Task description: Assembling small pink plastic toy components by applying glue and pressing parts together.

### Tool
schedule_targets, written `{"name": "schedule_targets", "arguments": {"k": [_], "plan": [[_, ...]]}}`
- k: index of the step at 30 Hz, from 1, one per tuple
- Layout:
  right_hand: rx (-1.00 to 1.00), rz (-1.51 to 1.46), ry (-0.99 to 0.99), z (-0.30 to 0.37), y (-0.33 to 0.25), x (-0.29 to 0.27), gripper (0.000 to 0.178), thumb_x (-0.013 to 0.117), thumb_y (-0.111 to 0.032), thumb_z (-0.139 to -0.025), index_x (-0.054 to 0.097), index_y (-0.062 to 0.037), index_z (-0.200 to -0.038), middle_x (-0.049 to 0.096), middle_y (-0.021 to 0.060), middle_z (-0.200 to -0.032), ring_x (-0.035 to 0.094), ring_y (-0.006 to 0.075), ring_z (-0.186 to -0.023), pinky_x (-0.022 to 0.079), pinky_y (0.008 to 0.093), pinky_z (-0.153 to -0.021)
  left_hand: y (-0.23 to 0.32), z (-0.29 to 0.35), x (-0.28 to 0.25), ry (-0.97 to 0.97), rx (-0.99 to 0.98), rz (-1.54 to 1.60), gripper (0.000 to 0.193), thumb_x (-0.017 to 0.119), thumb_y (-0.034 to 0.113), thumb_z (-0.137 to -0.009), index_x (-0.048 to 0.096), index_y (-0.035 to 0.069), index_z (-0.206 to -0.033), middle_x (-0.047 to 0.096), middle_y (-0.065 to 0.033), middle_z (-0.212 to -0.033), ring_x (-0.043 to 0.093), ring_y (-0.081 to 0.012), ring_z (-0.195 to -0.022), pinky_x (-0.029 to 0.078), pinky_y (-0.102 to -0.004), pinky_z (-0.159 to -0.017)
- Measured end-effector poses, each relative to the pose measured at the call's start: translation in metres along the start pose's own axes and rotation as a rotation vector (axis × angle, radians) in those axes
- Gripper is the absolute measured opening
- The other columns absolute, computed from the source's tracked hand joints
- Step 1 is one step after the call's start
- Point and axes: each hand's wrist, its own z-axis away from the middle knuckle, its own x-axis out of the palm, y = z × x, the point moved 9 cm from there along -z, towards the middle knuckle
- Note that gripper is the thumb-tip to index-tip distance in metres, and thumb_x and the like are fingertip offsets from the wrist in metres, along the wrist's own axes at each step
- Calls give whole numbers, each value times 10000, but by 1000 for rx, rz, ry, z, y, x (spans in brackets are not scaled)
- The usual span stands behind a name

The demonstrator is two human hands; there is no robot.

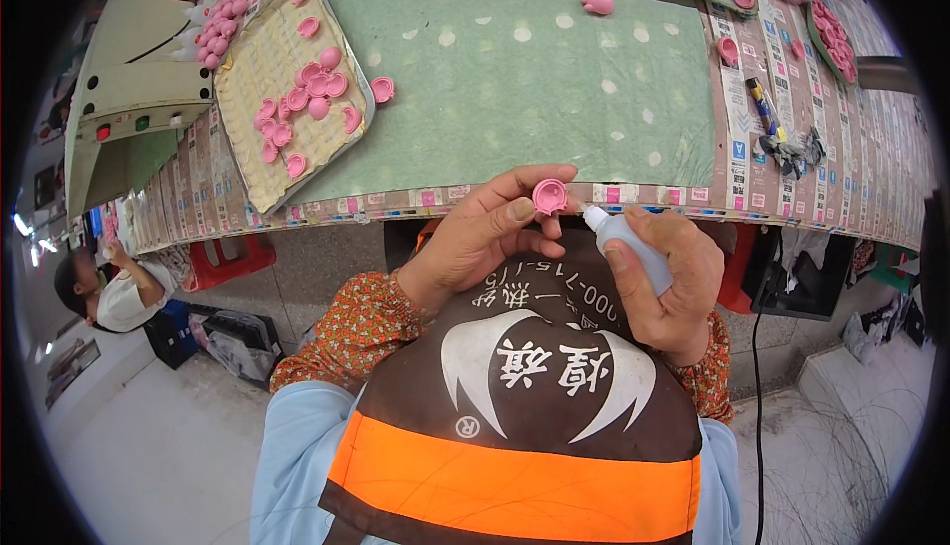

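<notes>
Head view: the left hand (485, 228) is pinching a round, hollow pink cup (550, 196); the right hand (678, 283), fingers curled, is gripping a smooth white bottle (616, 235), nozzle (593, 215) slanting leftward.

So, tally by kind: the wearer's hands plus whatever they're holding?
Bare hands: 2 (left hand, right hand)
Pink piece, in the left: 1
White bottle, in the right: 1
Total: 4
</notes>
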Motion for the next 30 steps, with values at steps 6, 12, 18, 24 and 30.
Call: {"name": "schedule_targets", "arguments": {"k": [6,12,18,24,30], "plan": [[15,8,2,5,4,-2,294,798,-3,-771,666,46,-1030,669,158,-784,666,292,-637,495,364,-557,-1,0,-3,30,25,26,479,557,175,-1059,431,33,-1498,599,-116,-1317,627,-130,-1032,600,-347,-933],[43,30,-28,10,3,1,300,799,-23,-778,661,45,-1035,671,159,-794,659,291,-634,498,368,-560,0,-2,-5,54,33,45,468,567,158,-1053,431,55,-1488,568,-145,-1377,636,-145,-1049,606,-352,-940],[51,-15,-10,13,3,1,297,803,-33,-782,658,44,-1030,661,146,-778,646,281,-619,490,366,-552,0,-2,-6,52,47,81,462,577,138,-1045,431,53,-1475,561,-161,-1392,649,-157,-1057,611,-347,-937],[35,-55,-14,12,1,2,304,805,-25,-777,656,44,-1033,654,135,-774,634,266,-604,477,358,-538,1,-1,-7,67,48,60,458,576,114,-1039,438,74,-1474,551,-164,-1412,650,-166,-1072,611,-349,-935],[6,-56,-28,12,-1,7,312,805,-16,-769,654,34,-1038,653,124,-769,621,261,-581,465,357,-520,3,-2,-7,50,71,26,437,578,104,-1036,454,83,-1454,544,-160,-1420,649,-174,-1090,609,-346,-931]]}}
